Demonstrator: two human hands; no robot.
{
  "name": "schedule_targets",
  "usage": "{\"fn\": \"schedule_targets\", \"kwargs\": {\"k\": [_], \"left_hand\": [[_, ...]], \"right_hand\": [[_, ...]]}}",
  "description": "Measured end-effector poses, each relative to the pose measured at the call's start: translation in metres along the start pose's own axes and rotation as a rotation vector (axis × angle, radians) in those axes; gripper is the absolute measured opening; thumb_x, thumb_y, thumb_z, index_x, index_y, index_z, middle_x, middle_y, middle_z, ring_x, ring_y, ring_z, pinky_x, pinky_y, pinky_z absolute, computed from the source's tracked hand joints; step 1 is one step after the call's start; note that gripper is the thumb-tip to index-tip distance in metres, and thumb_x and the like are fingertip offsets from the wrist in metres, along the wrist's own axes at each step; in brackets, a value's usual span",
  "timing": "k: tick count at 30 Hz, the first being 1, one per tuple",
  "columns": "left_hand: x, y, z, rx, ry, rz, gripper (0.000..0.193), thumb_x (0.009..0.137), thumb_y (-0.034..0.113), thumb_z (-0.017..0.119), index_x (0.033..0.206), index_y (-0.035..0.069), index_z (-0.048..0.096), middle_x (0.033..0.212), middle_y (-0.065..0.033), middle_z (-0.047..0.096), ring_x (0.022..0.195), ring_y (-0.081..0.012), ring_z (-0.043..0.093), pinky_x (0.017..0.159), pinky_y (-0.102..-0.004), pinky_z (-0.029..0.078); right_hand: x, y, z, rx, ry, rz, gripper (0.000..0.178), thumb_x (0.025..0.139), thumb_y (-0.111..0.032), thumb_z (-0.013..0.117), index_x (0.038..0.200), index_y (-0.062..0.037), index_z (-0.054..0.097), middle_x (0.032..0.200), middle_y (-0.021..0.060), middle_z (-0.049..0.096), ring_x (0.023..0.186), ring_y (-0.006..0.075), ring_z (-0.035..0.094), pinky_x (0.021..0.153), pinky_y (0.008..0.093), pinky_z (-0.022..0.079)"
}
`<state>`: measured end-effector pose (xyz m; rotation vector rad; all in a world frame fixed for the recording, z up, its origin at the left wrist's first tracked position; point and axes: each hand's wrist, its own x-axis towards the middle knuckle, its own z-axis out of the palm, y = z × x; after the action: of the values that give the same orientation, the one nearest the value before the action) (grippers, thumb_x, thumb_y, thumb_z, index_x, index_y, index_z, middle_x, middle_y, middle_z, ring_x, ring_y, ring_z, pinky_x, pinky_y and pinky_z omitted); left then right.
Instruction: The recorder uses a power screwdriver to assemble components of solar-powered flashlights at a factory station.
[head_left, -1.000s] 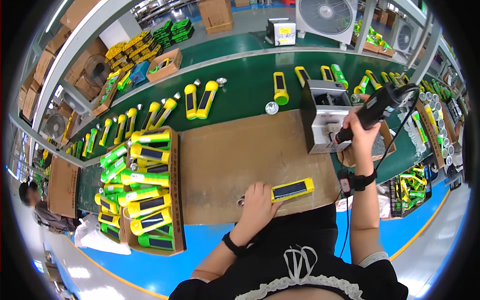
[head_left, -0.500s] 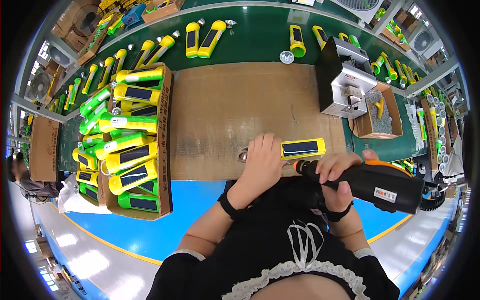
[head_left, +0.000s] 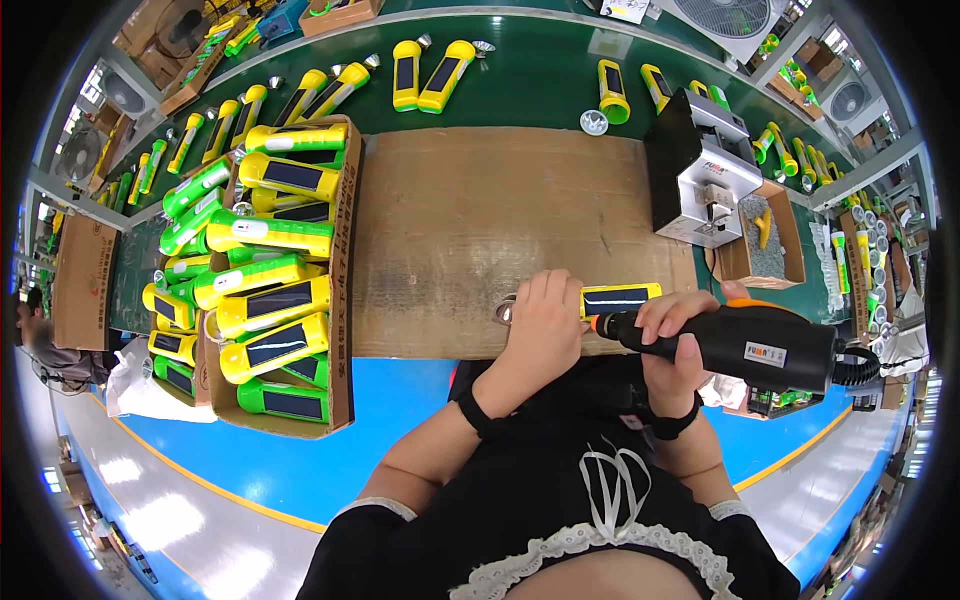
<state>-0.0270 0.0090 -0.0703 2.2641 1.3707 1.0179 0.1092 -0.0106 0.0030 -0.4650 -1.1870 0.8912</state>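
Torch (head_left: 640, 291) lies across the front of the cardboard (head_left: 480, 210) on the bench (head_left: 540, 60), in the head view, dark panel up. The left hand (head_left: 545, 318) grips its left part, probably so it does not turn under the driver (head_left: 750, 347). The right hand (head_left: 678, 338) is wrapped round the driver's front, holding it nearly level, its orange tip at the torch's near edge; that low angle seems to suit the torch's side. The feeder (head_left: 700, 178) and parts box (head_left: 793, 230) stand right, presumably for that hand's reach; the torch box (head_left: 343, 270) stands left.

The left hand hides the torch's left end. A shiny cup (head_left: 505, 311) shows beyond it; I cannot tell if they join, or whether the tip touches.
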Motion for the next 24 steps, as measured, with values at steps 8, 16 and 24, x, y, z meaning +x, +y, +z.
{"fn": "schedule_targets", "kwargs": {"k": [8, 16, 24], "left_hand": [[-0.002, 0.004, 0.001, 0.002, 0.005, 0.006, 0.045, 0.06, 0.009, 0.073, 0.1, 0.001, 0.053, 0.099, -0.0134, 0.05, 0.095, -0.0316, 0.048, 0.08, -0.0396, 0.036], [0.0, 0.001, -0.001, 0.019, 0.025, 0.007, 0.044, 0.059, 0.008, 0.072, 0.098, 0.001, 0.053, 0.097, -0.0141, 0.05, 0.094, -0.0323, 0.049, 0.078, -0.0387, 0.037], [0.004, 0.006, 0.001, 0.048, 0.041, 0.092, 0.04, 0.06, 0.008, 0.07, 0.095, 0.0, 0.051, 0.095, -0.0163, 0.05, 0.091, -0.0334, 0.049, 0.077, -0.0403, 0.037]], "right_hand": [[0.0, 0.001, -0.002, -0.009, 0.009, -0.03, 0.056, 0.083, -0.014, 0.063, 0.125, -0.0095, 0.025, 0.077, 0.0076, 0.051, 0.063, 0.0184, 0.054, 0.066, 0.0353, 0.048], [-0.001, 0.013, -0.003, -0.056, -0.086, -0.055, 0.053, 0.084, -0.006, 0.059, 0.124, -0.0054, 0.024, 0.077, 0.0086, 0.052, 0.064, 0.0181, 0.054, 0.066, 0.0346, 0.049], [0.003, 0.021, -0.007, -0.281, -0.279, 0.101, 0.051, 0.082, 0.001, 0.055, 0.123, -0.005, 0.025, 0.078, 0.0099, 0.052, 0.065, 0.0174, 0.053, 0.068, 0.0327, 0.048]]}}
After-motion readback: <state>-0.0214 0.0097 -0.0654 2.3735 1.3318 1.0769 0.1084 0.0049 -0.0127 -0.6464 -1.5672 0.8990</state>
